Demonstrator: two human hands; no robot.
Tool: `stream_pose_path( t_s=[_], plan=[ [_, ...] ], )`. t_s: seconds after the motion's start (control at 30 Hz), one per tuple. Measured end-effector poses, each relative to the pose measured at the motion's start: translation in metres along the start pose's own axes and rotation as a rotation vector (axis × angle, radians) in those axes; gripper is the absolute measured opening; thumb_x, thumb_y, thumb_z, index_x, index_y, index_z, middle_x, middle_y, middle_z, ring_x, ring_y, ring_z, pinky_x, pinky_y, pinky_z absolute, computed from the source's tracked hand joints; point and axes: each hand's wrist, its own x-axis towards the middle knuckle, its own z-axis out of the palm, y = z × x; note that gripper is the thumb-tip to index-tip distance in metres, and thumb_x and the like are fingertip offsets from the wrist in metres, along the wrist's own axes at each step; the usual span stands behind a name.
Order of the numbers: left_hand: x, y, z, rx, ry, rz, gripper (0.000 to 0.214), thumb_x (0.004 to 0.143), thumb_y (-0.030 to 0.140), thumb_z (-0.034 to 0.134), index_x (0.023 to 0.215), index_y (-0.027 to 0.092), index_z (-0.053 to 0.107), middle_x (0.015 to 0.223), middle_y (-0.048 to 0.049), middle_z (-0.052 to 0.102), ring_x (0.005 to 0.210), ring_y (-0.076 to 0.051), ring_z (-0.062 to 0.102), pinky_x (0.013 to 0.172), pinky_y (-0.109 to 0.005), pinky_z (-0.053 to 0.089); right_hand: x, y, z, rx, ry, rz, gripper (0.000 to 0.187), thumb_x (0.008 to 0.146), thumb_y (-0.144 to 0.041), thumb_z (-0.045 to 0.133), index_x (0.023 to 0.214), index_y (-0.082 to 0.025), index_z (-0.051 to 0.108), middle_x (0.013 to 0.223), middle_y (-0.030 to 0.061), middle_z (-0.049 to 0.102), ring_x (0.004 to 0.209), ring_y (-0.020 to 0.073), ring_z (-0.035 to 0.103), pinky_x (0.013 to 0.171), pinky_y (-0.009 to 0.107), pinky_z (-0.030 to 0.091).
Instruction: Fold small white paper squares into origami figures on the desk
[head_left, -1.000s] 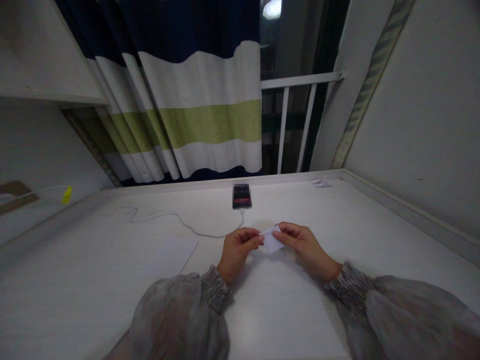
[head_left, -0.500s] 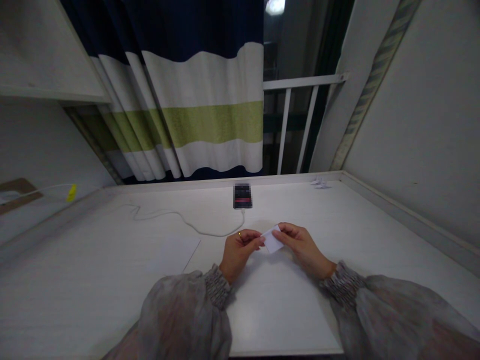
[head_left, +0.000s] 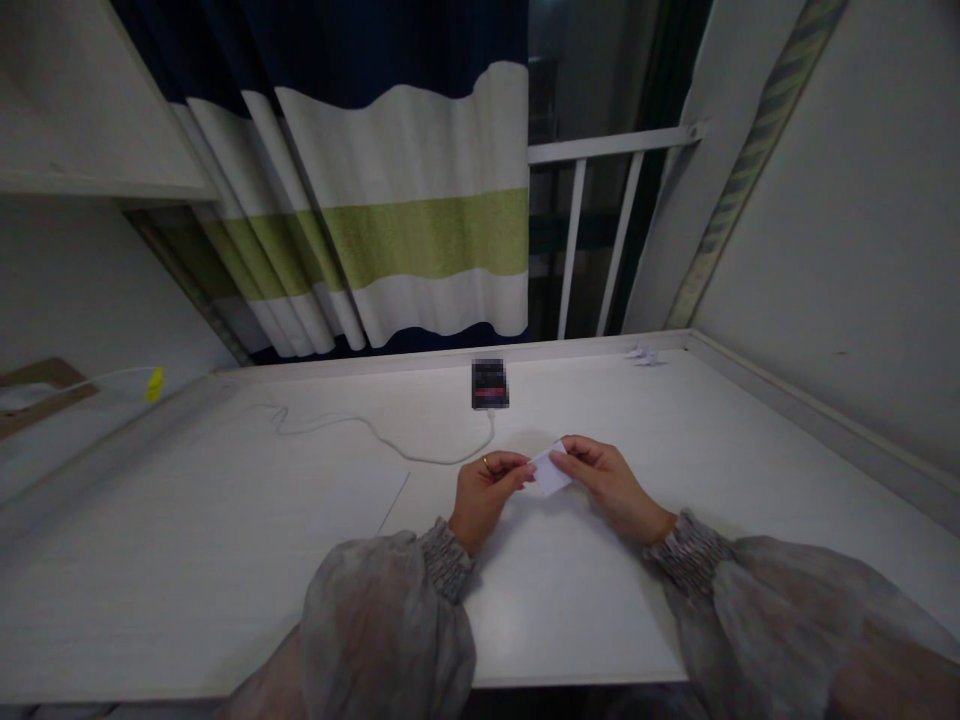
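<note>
A small folded piece of white paper [head_left: 551,474] is held between my two hands, just above the white desk. My left hand [head_left: 489,490], with a gold ring on one finger, pinches its left corner between thumb and fingers. On the upper right edge, my right hand [head_left: 611,487] grips the paper with the thumb on top and the fingers curled behind. The fingertips hide parts of the paper's edges.
A dark phone-like device [head_left: 490,384], its screen blurred, lies beyond my hands with a white cable [head_left: 405,460] running left. Crumpled white scraps [head_left: 643,355] sit by the back right corner. A flat white sheet [head_left: 352,505] lies left on the desk [head_left: 187,560]. A striped curtain [head_left: 420,230] hangs behind.
The view has shifted slightly, showing more of the desk's front edge. Both hands keep the same hold on the paper, with hardly any change in its tilt.
</note>
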Motion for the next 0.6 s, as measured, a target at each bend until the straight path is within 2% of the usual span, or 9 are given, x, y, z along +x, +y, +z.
stream_pose_path(
  t_s=[0.2, 0.3, 0.4, 0.6],
  plan=[
    [0.0014, -0.0026, -0.0014, -0.004, -0.013, 0.016, 0.014, 0.059, 0.026, 0.070, 0.063, 0.013, 0.065, 0.056, -0.0005, 0.063, 0.054, -0.009, 0.055, 0.052, -0.019, 0.042, 0.0010, 0.0004, 0.0007, 0.025, -0.014, -0.022, 0.021, 0.064, -0.036, 0.068, 0.065, -0.016, 0.061, 0.060, -0.0033, 0.058, 0.056, 0.0089, 0.049, 0.056, 0.023, 0.037],
    [0.0014, -0.0034, -0.0029, 0.013, -0.026, 0.016, 0.013, 0.060, 0.026, 0.068, 0.064, 0.013, 0.066, 0.057, -0.0005, 0.063, 0.055, -0.008, 0.054, 0.052, -0.019, 0.042, 0.0009, 0.0019, -0.0002, 0.031, 0.003, -0.024, 0.020, 0.062, -0.035, 0.069, 0.069, -0.017, 0.063, 0.063, -0.0026, 0.060, 0.058, 0.0100, 0.052, 0.057, 0.024, 0.039],
    [0.0012, -0.0034, -0.0036, 0.035, -0.018, 0.017, 0.013, 0.061, 0.026, 0.068, 0.064, 0.013, 0.067, 0.057, -0.0006, 0.063, 0.055, -0.008, 0.053, 0.051, -0.018, 0.041, 0.0010, 0.0013, -0.0012, 0.010, 0.032, -0.043, 0.020, 0.064, -0.034, 0.068, 0.076, -0.018, 0.065, 0.066, -0.0019, 0.063, 0.060, 0.0108, 0.053, 0.059, 0.024, 0.040],
    [-0.0004, 0.0004, -0.0012, 0.055, -0.023, 0.033, 0.014, 0.062, 0.026, 0.067, 0.064, 0.012, 0.067, 0.057, -0.0007, 0.062, 0.053, -0.008, 0.052, 0.052, -0.018, 0.040, 0.0016, -0.0041, -0.0024, -0.052, 0.058, -0.090, 0.016, 0.067, -0.033, 0.066, 0.070, -0.017, 0.066, 0.065, -0.0015, 0.062, 0.061, 0.0108, 0.052, 0.059, 0.024, 0.040]
  ],
)
